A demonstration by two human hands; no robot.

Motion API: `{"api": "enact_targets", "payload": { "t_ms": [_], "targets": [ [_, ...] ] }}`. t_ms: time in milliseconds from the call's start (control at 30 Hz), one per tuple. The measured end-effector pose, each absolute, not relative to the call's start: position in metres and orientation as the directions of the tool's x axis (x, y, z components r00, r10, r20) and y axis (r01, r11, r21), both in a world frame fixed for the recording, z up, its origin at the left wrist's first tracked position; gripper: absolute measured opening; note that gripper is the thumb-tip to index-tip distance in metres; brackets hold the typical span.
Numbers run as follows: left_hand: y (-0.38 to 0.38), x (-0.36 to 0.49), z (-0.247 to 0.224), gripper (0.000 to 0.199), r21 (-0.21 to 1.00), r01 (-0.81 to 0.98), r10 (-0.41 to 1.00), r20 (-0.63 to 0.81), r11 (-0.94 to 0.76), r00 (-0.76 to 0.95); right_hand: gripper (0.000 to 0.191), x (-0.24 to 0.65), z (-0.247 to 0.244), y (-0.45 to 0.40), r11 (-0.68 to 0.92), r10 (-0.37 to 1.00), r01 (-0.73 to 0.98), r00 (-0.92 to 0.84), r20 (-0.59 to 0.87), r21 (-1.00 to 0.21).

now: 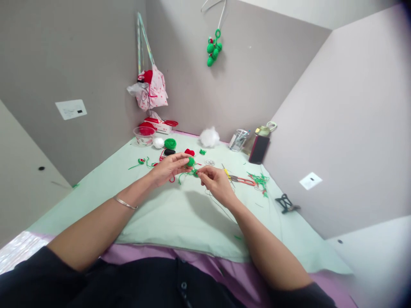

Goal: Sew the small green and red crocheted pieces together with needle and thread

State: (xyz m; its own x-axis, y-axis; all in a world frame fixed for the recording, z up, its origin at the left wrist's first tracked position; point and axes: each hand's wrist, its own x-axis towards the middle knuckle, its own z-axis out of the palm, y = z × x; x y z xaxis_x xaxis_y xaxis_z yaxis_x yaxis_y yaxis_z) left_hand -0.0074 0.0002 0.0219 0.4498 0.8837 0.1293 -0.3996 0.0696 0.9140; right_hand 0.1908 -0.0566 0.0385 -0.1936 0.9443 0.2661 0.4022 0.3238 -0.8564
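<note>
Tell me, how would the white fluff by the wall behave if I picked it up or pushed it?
The fluff looks airy, so it's probably very light for its size. Its fuzzy edges suggest it would squash easily. Its uneven outline makes it likelier to slide than roll.

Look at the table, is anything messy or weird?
A little messy: the loose green yarn scraps lie in a straggly tangle beside the orange-handled tool, instead of being wound up like the round green yarn ball. Nothing looks clearly spilled or broken.
</note>
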Motion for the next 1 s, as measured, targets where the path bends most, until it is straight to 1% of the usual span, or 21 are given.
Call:
{"api": "enact_targets", "payload": {
  "t_ms": [167, 367, 500, 600, 767, 900, 1000],
  "targets": [
    [0.001, -0.005, 0.019, 0.036, 0.942, -0.334, 0.889, 0.137, 0.019, 0.437, 0.017, 0.191, 0.035, -0.056, 0.312, 0.947, 0.389, -0.2, 0.252, -0.867],
    [-0.004, -0.002, 0.019, 0.036, 0.964, -0.265, 0.874, 0.14, -0.014, 0.466, 0.018, 0.189, 0.031, -0.053, 0.28, 0.954, 0.277, -0.186, 0.235, -0.919],
    [-0.005, -0.003, 0.021, 0.035, 0.971, -0.225, 0.869, 0.176, -0.077, 0.463, 0.023, 0.189, 0.027, -0.049, 0.25, 0.959, 0.2, -0.183, 0.215, -0.947],
    [-0.005, -0.004, 0.023, 0.035, 0.962, -0.252, 0.863, 0.21, -0.1, 0.46, 0.025, 0.191, 0.028, -0.047, 0.25, 0.953, 0.157, -0.213, 0.214, -0.956],
    [-0.006, -0.003, 0.024, 0.034, 0.952, -0.293, 0.862, 0.225, -0.094, 0.454, 0.029, 0.199, 0.033, -0.047, 0.236, 0.931, 0.093, -0.307, 0.198, -0.967],
    [-0.007, -0.003, 0.023, 0.035, 0.951, -0.287, 0.837, 0.247, -0.112, 0.489, 0.031, 0.203, 0.035, -0.046, 0.177, 0.933, 0.062, -0.33, 0.147, -0.982],
    [-0.01, 0.0, 0.024, 0.037, 0.947, -0.29, 0.835, 0.267, -0.135, 0.482, 0.03, 0.201, 0.033, -0.045, 0.162, 0.934, 0.015, -0.325, 0.148, -0.987]
  ]
}}
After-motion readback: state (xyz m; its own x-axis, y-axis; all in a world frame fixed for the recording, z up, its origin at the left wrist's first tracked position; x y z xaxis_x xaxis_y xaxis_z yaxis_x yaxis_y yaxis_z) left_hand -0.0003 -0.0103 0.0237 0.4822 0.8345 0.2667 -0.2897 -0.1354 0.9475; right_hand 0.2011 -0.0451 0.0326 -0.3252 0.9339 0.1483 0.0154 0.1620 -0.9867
